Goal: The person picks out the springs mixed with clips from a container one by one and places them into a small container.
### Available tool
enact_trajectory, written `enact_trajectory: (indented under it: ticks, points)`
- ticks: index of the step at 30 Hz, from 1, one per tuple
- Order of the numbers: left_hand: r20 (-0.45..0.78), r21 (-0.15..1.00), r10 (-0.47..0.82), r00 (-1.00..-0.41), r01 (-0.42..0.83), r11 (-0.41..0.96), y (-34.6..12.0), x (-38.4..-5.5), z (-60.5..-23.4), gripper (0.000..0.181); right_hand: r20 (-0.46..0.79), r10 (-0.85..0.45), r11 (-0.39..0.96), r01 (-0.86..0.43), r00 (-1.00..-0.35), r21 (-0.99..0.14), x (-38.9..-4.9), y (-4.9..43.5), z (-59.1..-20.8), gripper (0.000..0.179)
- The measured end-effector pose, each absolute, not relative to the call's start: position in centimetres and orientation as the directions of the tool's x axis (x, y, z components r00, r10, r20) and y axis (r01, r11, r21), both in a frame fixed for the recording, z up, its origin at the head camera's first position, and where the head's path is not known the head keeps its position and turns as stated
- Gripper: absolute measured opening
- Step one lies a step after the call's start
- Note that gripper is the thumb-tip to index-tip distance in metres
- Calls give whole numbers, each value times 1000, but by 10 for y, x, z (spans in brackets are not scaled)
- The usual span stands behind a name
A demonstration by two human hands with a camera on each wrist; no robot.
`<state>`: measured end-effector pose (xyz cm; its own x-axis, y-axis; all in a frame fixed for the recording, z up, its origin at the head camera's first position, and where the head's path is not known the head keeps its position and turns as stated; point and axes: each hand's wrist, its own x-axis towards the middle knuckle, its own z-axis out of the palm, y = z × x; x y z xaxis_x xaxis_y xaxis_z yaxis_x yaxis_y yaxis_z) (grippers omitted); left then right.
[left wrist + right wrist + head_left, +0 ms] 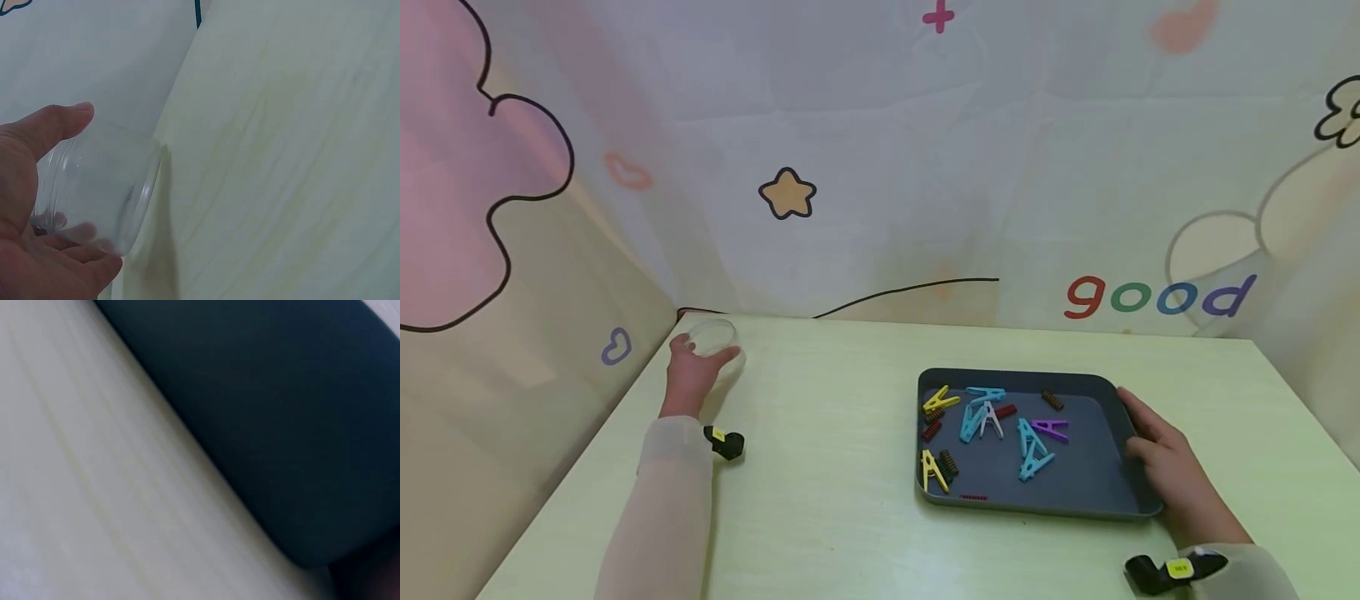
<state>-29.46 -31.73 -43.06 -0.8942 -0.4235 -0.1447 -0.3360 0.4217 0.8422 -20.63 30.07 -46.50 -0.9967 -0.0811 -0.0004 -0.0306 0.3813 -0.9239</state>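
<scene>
At the far left corner of the table, my left hand [694, 375] holds a clear plastic jar [711, 335], thumb on one side and fingers around the other. In the left wrist view the see-through jar [103, 181] tilts over the table, and fingertips show through its wall. My right hand [1176, 471] grips the right rim of a dark grey tray [1097, 467], thumb over the rim. Inside lie blue clips [972, 423], yellow clips [933, 472], a purple clip [1051, 429] and a white clip [991, 419]. The right wrist view shows the tray's dark outer surface [262, 412].
Several small ridged, spring-like pieces [1052, 401], brown and dark red, are scattered among the clips. The pale table [820, 467] meets a printed cloth backdrop [880, 208] at its back and left edges. Black wrist cameras [727, 442] sit on both sleeves.
</scene>
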Motion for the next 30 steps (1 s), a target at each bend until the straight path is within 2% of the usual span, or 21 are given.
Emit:
enact_trajectory:
  ticks: [14,30]
  points:
    - [-151,854,-345,-927,-298,427,-307,-290,-422,110,19,-81,361,-47,-997,-931,-206,301,-463,70]
    - [-132,868,-292,-947,-253,428,-294,-287,-410,113,-20,-67,375,-7,-998,-927,-207,299,-459,70]
